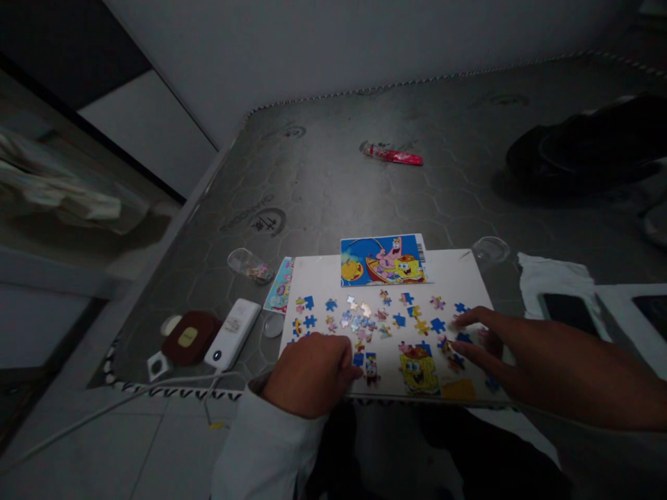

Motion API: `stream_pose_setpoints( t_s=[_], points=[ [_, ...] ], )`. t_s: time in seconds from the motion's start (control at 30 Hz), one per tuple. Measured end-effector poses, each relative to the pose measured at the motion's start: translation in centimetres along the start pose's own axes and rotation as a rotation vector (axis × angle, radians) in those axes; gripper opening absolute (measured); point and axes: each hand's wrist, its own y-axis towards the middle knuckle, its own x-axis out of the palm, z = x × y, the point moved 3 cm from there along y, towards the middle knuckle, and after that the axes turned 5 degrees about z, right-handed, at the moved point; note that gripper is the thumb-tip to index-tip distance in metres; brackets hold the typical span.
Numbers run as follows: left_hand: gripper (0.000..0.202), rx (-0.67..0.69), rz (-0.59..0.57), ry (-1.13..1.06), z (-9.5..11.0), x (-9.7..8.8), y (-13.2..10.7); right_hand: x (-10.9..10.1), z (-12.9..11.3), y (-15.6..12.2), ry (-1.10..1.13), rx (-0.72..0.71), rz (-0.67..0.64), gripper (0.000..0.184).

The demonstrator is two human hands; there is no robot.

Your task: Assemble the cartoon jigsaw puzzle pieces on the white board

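Loose jigsaw pieces [399, 319] lie scattered over a white board [317, 274]. My left hand [317, 371] rests over the board's near left part with its fingers curled in. Whatever it may hold is hidden from view. Beside its thumb are a few joined pieces [371, 368]. My right hand [500, 347] hovers at the board's right side, thumb and forefinger apart, close to several pieces [453, 355]. Between the hands sits a partly joined SpongeBob section [418, 368]. A picture card [384, 260] with SpongeBob and Patrick lies at the board's far edge.
Left of the board are a clear cup [250, 266] holding small bits, a white power bank [233, 335] with a cable and a brown case [191, 338]. A clear lid [490, 250], tissue [552, 278] and phone [570, 314] lie right. Further back is a red packet [393, 154].
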Motion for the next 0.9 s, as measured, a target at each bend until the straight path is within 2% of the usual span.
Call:
stream_pose_setpoints(
  t_s=[0.17,0.4,0.6,0.9],
  points=[
    [0.020,0.005,0.007,-0.002,0.04,-0.07,-0.02,-0.17,-0.05,0.06,-0.030,0.002,0.022,0.051],
    [0.021,0.021,0.029,-0.030,0.08,-0.23,0.04,-0.41,-0.33,0.04,-0.042,0.001,-0.016,0.051],
    [0.026,-0.002,0.090,-0.048,0.08,-0.56,0.32,-0.50,-0.59,0.02,-0.025,-0.009,-0.020,0.050],
    [0.024,-0.016,0.063,-0.037,-0.44,-0.24,0.64,-0.28,-0.31,0.10,-0.020,-0.014,0.012,0.052]
  ],
)
